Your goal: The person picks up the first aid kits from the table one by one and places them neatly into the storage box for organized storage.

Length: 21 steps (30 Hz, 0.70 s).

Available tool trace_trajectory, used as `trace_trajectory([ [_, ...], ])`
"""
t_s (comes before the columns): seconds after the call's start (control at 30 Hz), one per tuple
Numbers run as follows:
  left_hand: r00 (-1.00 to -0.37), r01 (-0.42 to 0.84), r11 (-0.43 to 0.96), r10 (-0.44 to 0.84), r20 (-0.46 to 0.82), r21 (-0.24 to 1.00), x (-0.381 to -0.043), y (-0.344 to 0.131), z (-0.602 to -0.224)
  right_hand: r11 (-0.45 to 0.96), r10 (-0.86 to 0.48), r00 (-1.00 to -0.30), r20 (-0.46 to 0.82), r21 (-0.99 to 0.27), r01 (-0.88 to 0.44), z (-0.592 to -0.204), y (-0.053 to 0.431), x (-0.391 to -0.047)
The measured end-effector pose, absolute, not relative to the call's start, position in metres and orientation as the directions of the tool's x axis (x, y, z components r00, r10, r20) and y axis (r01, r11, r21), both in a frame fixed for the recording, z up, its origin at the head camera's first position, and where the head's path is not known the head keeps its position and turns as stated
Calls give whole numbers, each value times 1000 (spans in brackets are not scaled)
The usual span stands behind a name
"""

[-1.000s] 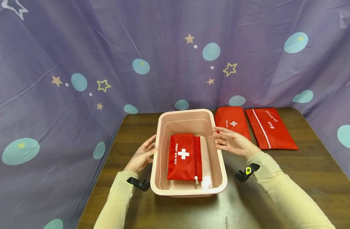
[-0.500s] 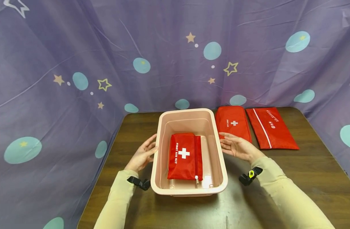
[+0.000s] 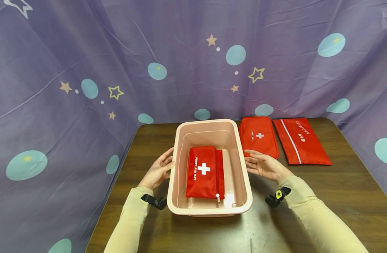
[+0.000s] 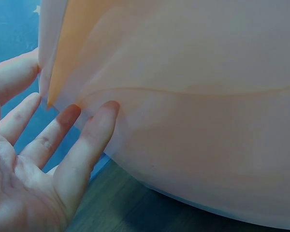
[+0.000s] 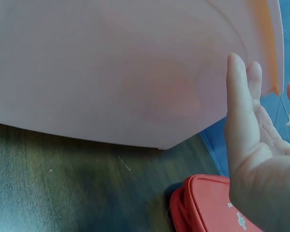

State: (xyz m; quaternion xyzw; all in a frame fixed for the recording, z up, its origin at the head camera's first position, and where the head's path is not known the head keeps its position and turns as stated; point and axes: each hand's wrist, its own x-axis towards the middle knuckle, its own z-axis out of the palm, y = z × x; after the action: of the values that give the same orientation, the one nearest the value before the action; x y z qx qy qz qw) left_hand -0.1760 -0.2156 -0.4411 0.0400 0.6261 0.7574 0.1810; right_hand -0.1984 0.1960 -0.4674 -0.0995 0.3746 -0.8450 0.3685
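A pink plastic bin (image 3: 234, 131) stands on the brown table, with a red first aid pouch (image 3: 201, 182) lying inside it. My left hand (image 3: 157, 171) is at the bin's left side. In the left wrist view its straight fingertips (image 4: 108, 108) touch the outer wall, and the thumb is by the rim. Beyond the opposite side, my right hand (image 3: 265, 166) is held with fingers extended and nothing in it. The right wrist view shows that hand (image 5: 253, 130) beside the bin wall, palm turned toward the bin.
Right of the bin lies a red first aid case (image 3: 259, 140), partly behind my right fingers. Farther right is a flat red zip bag (image 3: 302, 142) with a white stripe. The table (image 3: 342, 196) ends at a purple patterned curtain (image 3: 193, 63).
My right hand has moved off the bin's right rim, outward and slightly nearer me. My left hand, the bin and the pouch keep their places.
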Motion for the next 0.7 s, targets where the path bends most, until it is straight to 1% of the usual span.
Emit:
trace_trajectory([
  [0.17, -933, -223, -150, 320, -166, 963, -175, -215, -440, -457, -681, -720, -130, -694, 557, -472, 202, -198],
  [0.4, -929, -226, -148, 332, -167, 963, -175, -215, -440, -476, -680, -723, -121, -678, 561, -476, 211, -197],
  [0.7, -929, -223, -152, 333, -163, 963, -175, -215, -438, -488, -654, -738, -163, -655, 577, -473, 225, -201],
])
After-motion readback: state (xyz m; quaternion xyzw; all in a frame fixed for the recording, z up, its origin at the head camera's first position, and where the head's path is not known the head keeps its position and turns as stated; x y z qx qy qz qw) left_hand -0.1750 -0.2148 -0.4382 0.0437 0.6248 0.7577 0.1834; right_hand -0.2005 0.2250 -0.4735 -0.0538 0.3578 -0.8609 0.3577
